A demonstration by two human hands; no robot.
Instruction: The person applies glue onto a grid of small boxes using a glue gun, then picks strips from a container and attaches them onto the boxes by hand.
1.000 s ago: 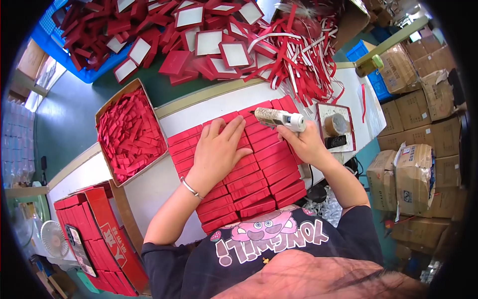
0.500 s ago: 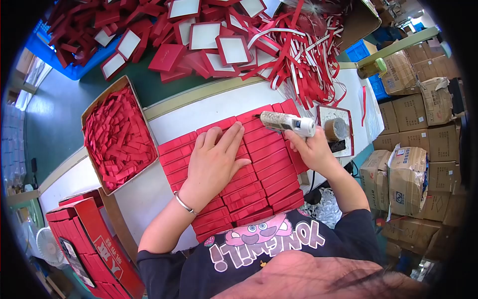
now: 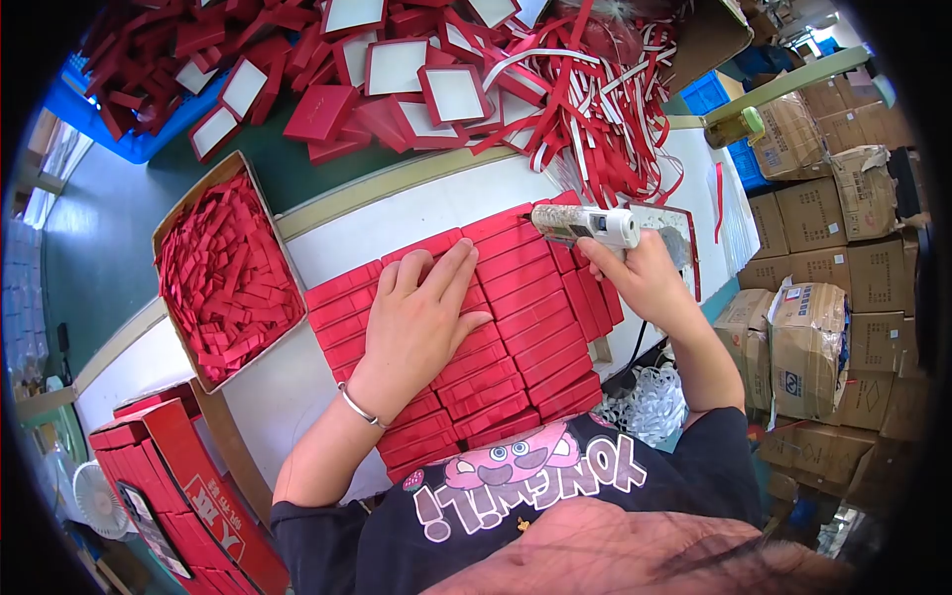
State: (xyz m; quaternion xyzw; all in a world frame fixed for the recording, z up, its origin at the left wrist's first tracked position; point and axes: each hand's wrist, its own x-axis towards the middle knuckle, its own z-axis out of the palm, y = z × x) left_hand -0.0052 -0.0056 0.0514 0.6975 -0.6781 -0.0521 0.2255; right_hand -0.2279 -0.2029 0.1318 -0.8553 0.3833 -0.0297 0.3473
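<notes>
Rows of red boxes (image 3: 535, 307) lie packed together on the white table in front of me. My left hand (image 3: 421, 312) rests flat on them, fingers spread, with a silver bangle at the wrist. My right hand (image 3: 640, 278) is wrapped round a white glue gun (image 3: 585, 224), whose dark nozzle points left over the far end of the boxes. The nozzle is close to the box tops; whether it touches them I cannot tell. A black cord hangs below my right hand.
Left stands a carton of small red pieces (image 3: 233, 278). Behind lie open red boxes with white insides (image 3: 397, 67) and a heap of red and white ribbons (image 3: 605, 109). A phone (image 3: 154, 526) rests on a red carton at lower left. Brown cartons (image 3: 808, 342) are stacked right.
The glue gun and my right hand have moved a little to the right and away from me. My left hand stays on the boxes, while the whole view has shifted slightly.
</notes>
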